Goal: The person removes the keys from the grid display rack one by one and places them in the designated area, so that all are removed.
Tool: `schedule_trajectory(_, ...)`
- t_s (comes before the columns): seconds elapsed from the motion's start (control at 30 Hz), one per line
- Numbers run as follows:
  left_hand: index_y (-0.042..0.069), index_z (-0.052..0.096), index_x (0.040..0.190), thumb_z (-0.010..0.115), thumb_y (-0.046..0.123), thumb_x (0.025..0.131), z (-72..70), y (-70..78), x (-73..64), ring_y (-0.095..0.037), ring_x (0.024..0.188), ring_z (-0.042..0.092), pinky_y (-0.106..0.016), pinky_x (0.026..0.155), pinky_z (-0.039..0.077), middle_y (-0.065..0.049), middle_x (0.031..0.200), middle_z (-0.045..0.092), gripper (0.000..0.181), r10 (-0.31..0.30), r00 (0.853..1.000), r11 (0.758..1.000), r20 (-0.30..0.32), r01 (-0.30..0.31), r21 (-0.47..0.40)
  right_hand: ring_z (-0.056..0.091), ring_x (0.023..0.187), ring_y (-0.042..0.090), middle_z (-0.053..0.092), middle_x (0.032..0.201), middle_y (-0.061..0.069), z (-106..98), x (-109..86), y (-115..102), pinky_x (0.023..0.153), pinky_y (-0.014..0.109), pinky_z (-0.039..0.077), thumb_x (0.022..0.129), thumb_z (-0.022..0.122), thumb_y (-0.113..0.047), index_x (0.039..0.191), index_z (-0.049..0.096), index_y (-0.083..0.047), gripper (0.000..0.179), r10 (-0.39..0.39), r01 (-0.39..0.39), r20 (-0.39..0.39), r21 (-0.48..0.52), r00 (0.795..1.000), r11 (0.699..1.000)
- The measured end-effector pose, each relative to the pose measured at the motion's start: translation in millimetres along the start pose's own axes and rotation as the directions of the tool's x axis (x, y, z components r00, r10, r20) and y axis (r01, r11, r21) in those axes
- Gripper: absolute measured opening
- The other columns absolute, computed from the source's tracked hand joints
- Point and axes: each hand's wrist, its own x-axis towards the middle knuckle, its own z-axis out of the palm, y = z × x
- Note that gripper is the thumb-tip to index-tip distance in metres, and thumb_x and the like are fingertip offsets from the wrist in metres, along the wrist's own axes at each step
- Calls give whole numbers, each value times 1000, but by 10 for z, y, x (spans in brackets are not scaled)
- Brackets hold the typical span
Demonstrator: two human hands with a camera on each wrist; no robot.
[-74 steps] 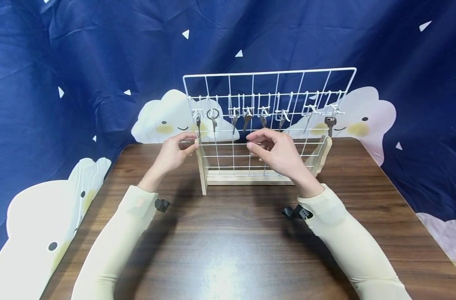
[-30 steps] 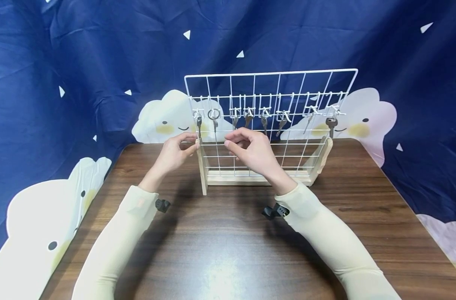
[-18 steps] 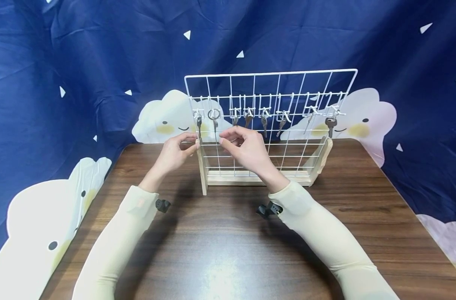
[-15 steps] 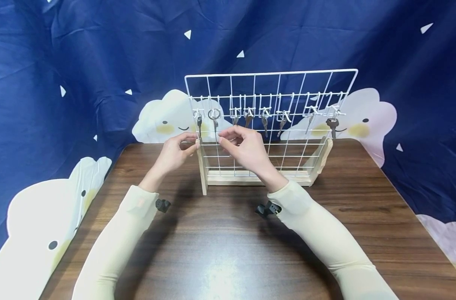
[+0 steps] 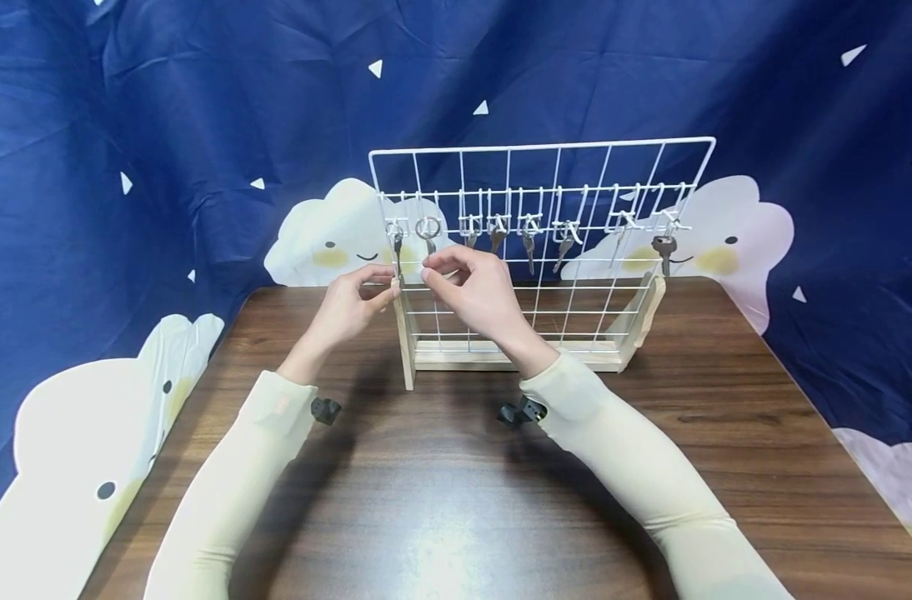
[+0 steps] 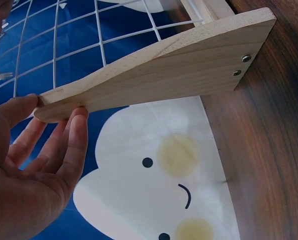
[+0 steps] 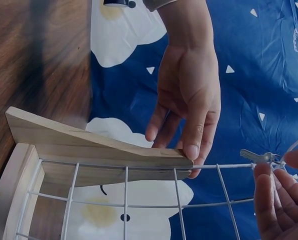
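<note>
My left hand (image 5: 354,302) grips the tip of the rack's left wooden upright (image 6: 154,65), thumb on one face and fingers on the other. My right hand (image 5: 474,287) is in front of the white wire grid, its thumb and fingertips slightly apart. Its fingertips hide the lower end of a key on a ring (image 5: 428,227), second from the left. A silver key (image 7: 258,156) hangs right by those fingers in the right wrist view; whether they touch it is unclear. Another key (image 5: 398,243) hangs at the far left, just above the left fingertips.
Several more keys hang on white hooks along the grid (image 5: 542,148), including a dark-headed key (image 5: 663,246) at the right end. The rack's right upright (image 5: 643,321) and base bar (image 5: 456,358) stand on a brown wooden table (image 5: 426,483). A blue cloud-print cloth (image 5: 238,100) hangs behind.
My right hand has moved left along the row of hanging keys, from the middle to the second key from the left. The left hand keeps its hold on the upright.
</note>
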Motion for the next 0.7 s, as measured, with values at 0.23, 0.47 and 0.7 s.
schedule_trajectory(0.23, 10, 64, 130, 70, 22, 94, 1, 3, -2, -32, 103, 73, -37, 80, 64, -16, 124, 70, 38, -6, 1000, 1000, 3, 6, -2, 74, 70, 16, 79, 94, 3, 50, 48, -23, 58, 25, 58, 89, 73, -24, 104, 75, -12, 20, 2, -2, -15, -58, 1000, 998)
schedule_trajectory(0.47, 9, 64, 130, 70, 22, 95, 3, -3, -2, -32, 104, 73, -36, 80, 63, -16, 123, 70, 38, -7, 1000, 1000, 7, 7, -2, 74, 69, 18, 78, 92, 4, 97, 90, -45, 56, 25, 57, 90, 72, -23, 104, 74, -12, 18, -12, 11, -15, -43, 1000, 999)
schedule_trajectory(0.7, 9, 64, 129, 70, 21, 94, 7, -9, 5, -31, 101, 73, -35, 77, 64, -15, 122, 70, 37, -9, 1000, 1000, 8, 9, -16, 74, 67, 21, 79, 93, 3, 151, 135, -68, 52, 24, 53, 90, 71, -23, 105, 75, -12, 19, -28, 27, -27, -40, 999, 999)
